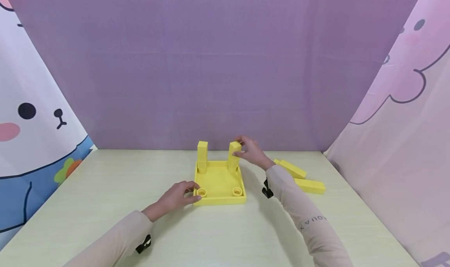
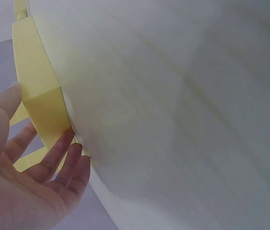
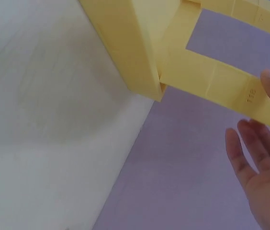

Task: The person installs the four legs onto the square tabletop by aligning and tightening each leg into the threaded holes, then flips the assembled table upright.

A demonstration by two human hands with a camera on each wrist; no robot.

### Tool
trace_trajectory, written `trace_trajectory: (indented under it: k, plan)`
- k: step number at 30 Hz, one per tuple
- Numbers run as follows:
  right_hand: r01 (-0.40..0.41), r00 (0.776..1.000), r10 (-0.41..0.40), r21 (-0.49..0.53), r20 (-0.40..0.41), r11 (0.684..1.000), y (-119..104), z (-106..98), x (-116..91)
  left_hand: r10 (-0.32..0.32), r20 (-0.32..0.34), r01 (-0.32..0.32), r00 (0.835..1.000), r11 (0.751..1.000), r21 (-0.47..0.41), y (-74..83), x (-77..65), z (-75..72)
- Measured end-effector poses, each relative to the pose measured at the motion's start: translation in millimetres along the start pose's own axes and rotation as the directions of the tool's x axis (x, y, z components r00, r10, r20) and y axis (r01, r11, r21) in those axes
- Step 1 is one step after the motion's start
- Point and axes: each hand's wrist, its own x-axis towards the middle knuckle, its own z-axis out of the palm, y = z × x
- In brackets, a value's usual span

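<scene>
A shallow yellow square tray (image 1: 216, 181) sits on the table, with a ring socket (image 1: 237, 191) in its front right corner and another in the front left. Two yellow posts stand upright in its back corners: a left post (image 1: 202, 151) and a right post (image 1: 233, 151). My right hand (image 1: 254, 153) pinches the right post near its top, between thumb and fingers. In the right wrist view this post (image 3: 211, 81) bears the raised number 118. My left hand (image 1: 174, 197) holds the tray's front left corner, thumb on one side and fingers on the other.
Right of the tray, partly behind my right forearm, lie loose yellow posts, one slanted post (image 1: 291, 168) and one nearer post (image 1: 311, 186). A purple cloth (image 1: 211, 71) rises behind the table, and printed curtains flank both sides.
</scene>
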Motion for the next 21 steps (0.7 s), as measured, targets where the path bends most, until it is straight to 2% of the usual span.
trace_trajectory:
  k: [4, 9, 21]
  plan:
    - [0.015, 0.999, -0.016, 0.039, 0.038, 0.999, 1.8, -3.4, 0.8, 0.005, 0.000, -0.005, 1.000, 1.000, 0.000, -0.2, -0.2, 0.0]
    - [0.002, 0.999, -0.004, 0.050, 0.042, 0.999, 2.0, -3.2, 1.3, 0.007, -0.003, -0.007, 1.000, 1.000, 0.000, 0.0, -0.6, 0.0]
    - [-0.059, 0.994, 0.058, -0.009, -0.089, 0.998, 1.4, 7.5, -0.1, -0.002, -0.003, 0.002, 1.000, 1.000, 0.001, 1.6, -0.8, -0.2]
